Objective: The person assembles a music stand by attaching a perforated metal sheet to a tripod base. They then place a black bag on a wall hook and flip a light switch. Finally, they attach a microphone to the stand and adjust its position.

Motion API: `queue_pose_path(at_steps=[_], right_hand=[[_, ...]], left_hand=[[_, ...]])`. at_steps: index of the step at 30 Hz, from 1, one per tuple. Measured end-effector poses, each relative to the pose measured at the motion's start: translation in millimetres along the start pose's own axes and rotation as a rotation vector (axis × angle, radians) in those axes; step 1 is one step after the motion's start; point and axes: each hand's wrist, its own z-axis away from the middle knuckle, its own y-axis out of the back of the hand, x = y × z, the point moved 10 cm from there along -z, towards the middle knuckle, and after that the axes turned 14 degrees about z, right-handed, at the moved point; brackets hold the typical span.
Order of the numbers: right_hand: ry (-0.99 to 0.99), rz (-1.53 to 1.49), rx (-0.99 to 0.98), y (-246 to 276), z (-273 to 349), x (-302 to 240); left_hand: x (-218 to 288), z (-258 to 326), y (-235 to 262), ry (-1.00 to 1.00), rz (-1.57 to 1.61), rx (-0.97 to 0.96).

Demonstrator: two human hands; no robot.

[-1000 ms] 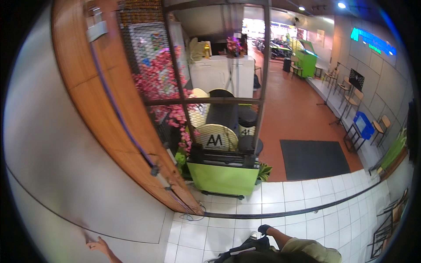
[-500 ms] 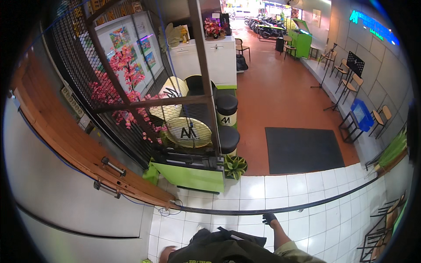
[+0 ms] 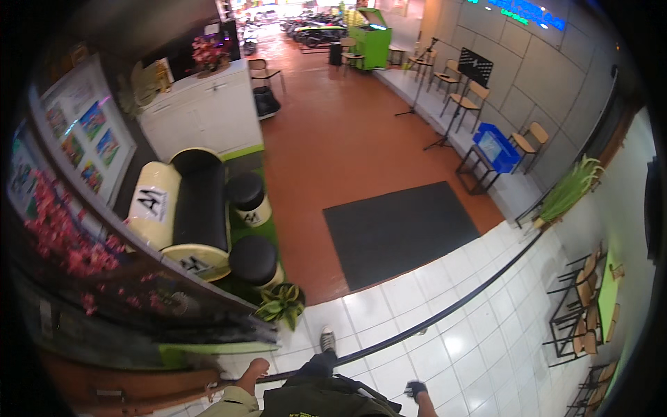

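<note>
I am gripping a dark, thin rail (image 3: pixel 445 316) curving across the white floor (image 3: pixel 445 354); my left hand (image 3: pixel 256 367) is curled around it, right hand (image 3: pixel 415 389) is fisted.

— From my feed, what signs are there?

— Far right, high on the grey tiled wall, I see a glowing sign (image 3: pixel 531 12) in blue and green. On the left wall hangs a white poster board (image 3: pixel 83 139) with small colourful pictures.

— Any labels?

— I see a cream panel with a black mark on the sofa arm (image 3: pixel 154 203), another on its near end (image 3: pixel 196 263), and one on the round black-topped stool (image 3: pixel 251 215). A blue box (image 3: pixel 495 147) sits on a stand at right.
</note>
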Motion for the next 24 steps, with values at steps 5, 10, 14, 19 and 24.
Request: queue_pose_path(at_steps=[5,10,14,19,24], right_hand=[[-0.170,-0.070,0.028,75,-23,41],[0.175,0.298,0.069,44,-30,-91],[0.068,0.048,0.037,-6,-54,-220],[-0.011,0.166,0.006,28,-120,-313],[0.056,0.313,0.010,103,-204,-446]], left_hand=[[289,-28,-188,-0.410,-0.016,-0.258],[482,36,-365,-0.643,-0.254,-0.544],[572,21,-390,-0.651,-0.407,-0.564],[644,-58,-364,-0.717,-0.598,-0.334],[638,-135,-253,-0.217,-0.067,-0.137]])
